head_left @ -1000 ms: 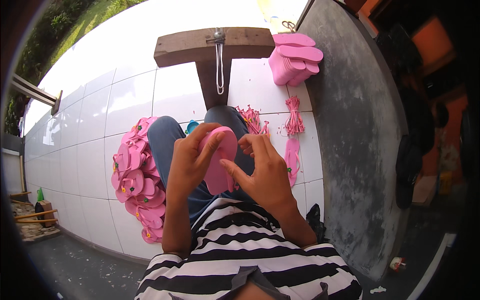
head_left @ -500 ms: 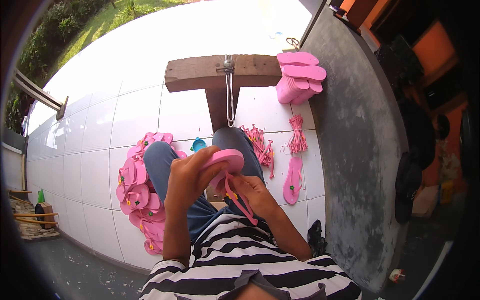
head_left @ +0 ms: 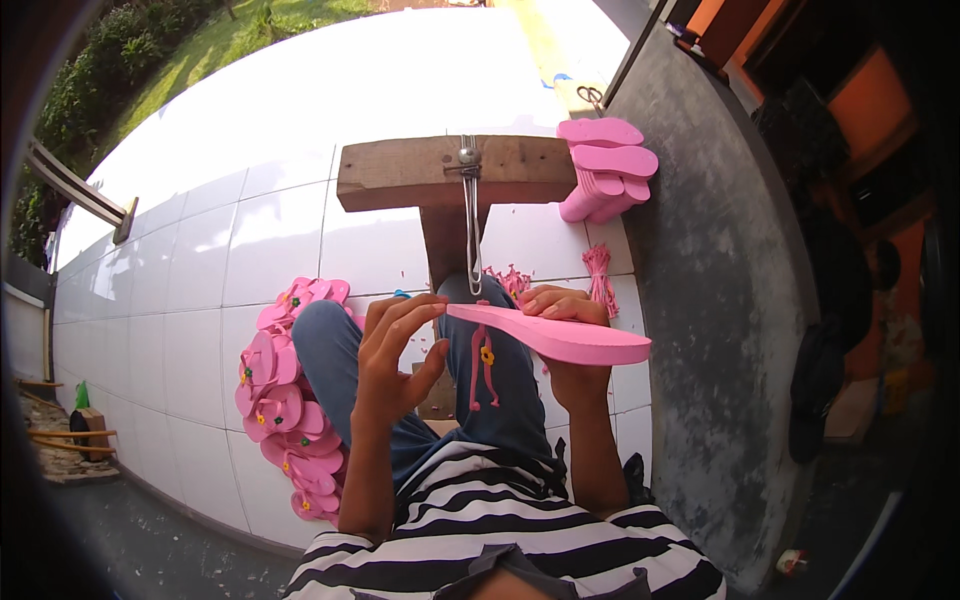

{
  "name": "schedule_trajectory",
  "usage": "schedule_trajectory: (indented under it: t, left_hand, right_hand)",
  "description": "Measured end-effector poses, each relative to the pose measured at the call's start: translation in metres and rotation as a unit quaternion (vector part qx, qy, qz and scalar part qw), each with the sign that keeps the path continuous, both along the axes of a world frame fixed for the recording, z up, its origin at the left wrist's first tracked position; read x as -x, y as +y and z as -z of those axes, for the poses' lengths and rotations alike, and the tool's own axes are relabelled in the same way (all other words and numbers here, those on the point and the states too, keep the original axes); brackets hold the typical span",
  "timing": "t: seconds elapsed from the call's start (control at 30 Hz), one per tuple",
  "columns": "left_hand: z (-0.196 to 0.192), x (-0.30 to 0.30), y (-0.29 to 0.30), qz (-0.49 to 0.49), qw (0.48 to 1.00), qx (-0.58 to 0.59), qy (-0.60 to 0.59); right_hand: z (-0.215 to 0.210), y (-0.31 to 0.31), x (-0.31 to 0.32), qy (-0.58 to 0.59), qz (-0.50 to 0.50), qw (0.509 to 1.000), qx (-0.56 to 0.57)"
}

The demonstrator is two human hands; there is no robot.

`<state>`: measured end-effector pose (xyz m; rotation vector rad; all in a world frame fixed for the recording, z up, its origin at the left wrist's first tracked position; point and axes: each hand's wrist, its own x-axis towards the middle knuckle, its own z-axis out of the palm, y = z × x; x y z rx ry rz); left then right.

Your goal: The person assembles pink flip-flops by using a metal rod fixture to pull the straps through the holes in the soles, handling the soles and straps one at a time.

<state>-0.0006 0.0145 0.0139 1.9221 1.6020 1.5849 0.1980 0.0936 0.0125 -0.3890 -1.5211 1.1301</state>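
My right hand (head_left: 572,308) is closed around the middle of a pink flip-flop sole (head_left: 590,342), held level above my lap. Below the sole hangs a pink strap (head_left: 476,365) with a yellow flower on it, its two ends dangling free. A small strap tip pokes up through the sole near its left end. My left hand (head_left: 392,355) has its fingers apart, fingertips at that left end. Just above the strap tip is the lower end of a metal wire loop (head_left: 475,250), which hangs from a wooden T-shaped stand (head_left: 400,180).
Strapped pink flip-flops (head_left: 285,405) lie heaped on the left. A stack of bare pink soles (head_left: 612,162) stands by the grey wall (head_left: 710,260) at right. A bundle of pink straps (head_left: 598,278) and loose straps (head_left: 510,280) lie nearer. Scissors (head_left: 590,96) are at the back.
The sole has turned level and shifted to the right, now gripped by my right hand. My left hand has loosened from it. The strap now hangs beneath, near the wire loop.
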Motion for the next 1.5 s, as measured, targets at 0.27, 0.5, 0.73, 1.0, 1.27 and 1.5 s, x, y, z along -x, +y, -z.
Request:
schedule_trajectory:
  t: [0.27,0.5,0.73,1.0,1.27,1.5]
  left_hand:
    - [-0.019,-0.010,0.018,0.058,0.991,-0.120,-0.029]
    - [-0.022,-0.007,0.034,0.042,0.990,-0.130,-0.045]
    - [-0.035,-0.009,0.038,0.027,0.989,-0.146,-0.028]
    - [-0.069,-0.019,0.031,0.037,0.967,0.068,-0.243]
    - [-0.086,-0.012,0.050,0.013,0.953,0.133,-0.271]
    - [-0.082,0.003,0.099,-0.112,0.988,0.084,-0.061]
  right_hand:
    - [-0.008,0.011,0.012,-0.149,0.096,0.969,-0.171]
    - [-0.005,0.022,0.021,-0.149,0.122,0.965,-0.180]
    - [-0.015,0.022,0.020,-0.138,0.112,0.970,-0.164]
    - [-0.035,0.007,0.025,-0.219,0.207,0.948,-0.106]
    - [-0.035,0.013,0.037,-0.247,0.246,0.935,-0.062]
    - [-0.029,0.059,0.071,-0.170,0.336,0.924,-0.068]
